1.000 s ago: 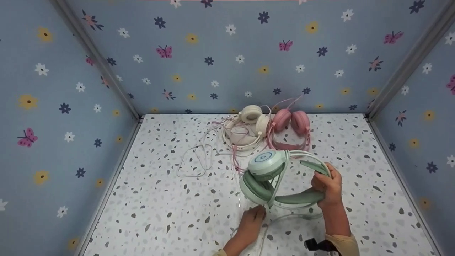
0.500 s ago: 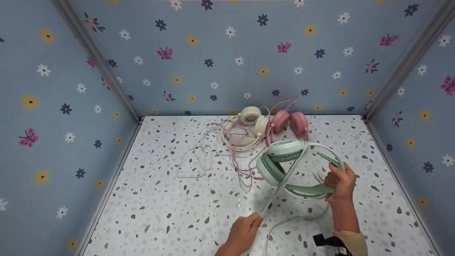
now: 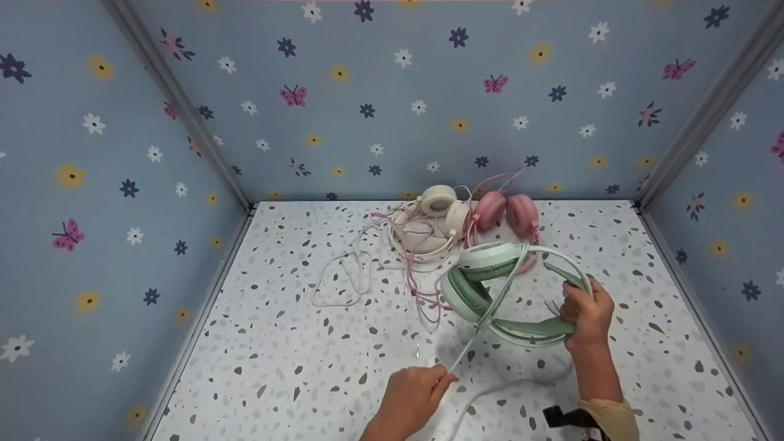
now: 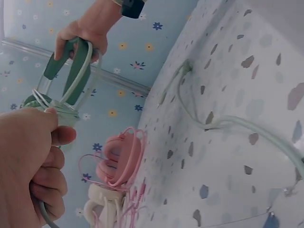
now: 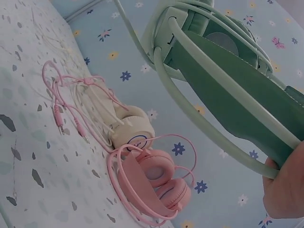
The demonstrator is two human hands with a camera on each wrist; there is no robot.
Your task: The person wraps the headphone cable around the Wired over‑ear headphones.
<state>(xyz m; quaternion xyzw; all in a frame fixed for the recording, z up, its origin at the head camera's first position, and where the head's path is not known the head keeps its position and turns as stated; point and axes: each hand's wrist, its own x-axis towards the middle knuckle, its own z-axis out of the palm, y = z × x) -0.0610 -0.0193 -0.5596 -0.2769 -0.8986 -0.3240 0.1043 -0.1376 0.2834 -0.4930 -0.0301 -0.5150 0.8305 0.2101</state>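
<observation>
Green headphones [image 3: 490, 256] hang in the air above the tabletop, tilted, ear cups to the left. My right hand [image 3: 589, 312] grips them by the headband; the right wrist view shows its padded strip [image 5: 223, 95] close up. Lower left of them, my left hand [image 3: 411, 395] pinches their pale green cable [image 3: 463, 354], which runs taut up to the ear cups and crosses them. In the left wrist view the curled fingers [image 4: 50, 183] have cable coming out below. Another length of cable [image 4: 251, 127] lies loose on the table, with a plug end [image 4: 162, 98].
Cream headphones [image 3: 458, 217] and pink headphones [image 3: 522, 214] lie side by side at the back wall. Their cords tangle in front, with pink plugs [image 5: 58, 116] showing. A thin white cord [image 3: 335, 304] loops on the left of the speckled table [image 3: 275, 367]. Flowered panels enclose three sides.
The green headphones and right hand have shifted right and slightly up. The left hand has drawn away down-left, pulling the cable straight; over the last half second both hands barely move.
</observation>
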